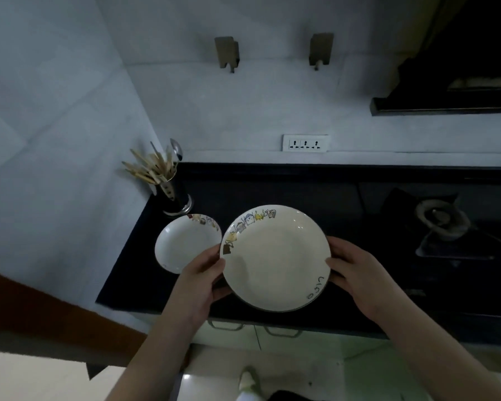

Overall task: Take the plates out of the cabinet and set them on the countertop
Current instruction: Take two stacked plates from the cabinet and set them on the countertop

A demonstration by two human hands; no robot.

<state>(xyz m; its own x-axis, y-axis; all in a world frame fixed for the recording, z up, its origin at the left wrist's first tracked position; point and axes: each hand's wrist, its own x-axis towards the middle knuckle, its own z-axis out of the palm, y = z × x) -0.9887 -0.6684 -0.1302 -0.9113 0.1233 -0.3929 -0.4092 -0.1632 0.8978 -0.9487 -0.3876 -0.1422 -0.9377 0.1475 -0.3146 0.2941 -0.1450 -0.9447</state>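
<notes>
A large white plate (275, 259) with small cartoon pictures along its upper-left rim is held over the dark countertop (272, 186). My left hand (198, 282) grips its left edge and my right hand (359, 273) grips its right edge. I cannot tell whether the plate touches the counter. A smaller white plate (182, 241) with the same rim pictures lies on the countertop just to the left, partly hidden by my left hand. The cabinet doors with metal handles (224, 325) show below the counter's front edge.
A metal utensil holder (172, 192) with chopsticks and a spoon stands in the back-left corner of the counter. A gas burner (440, 218) sits to the right. A wall socket strip (305, 143) and a range hood (451, 82) are above.
</notes>
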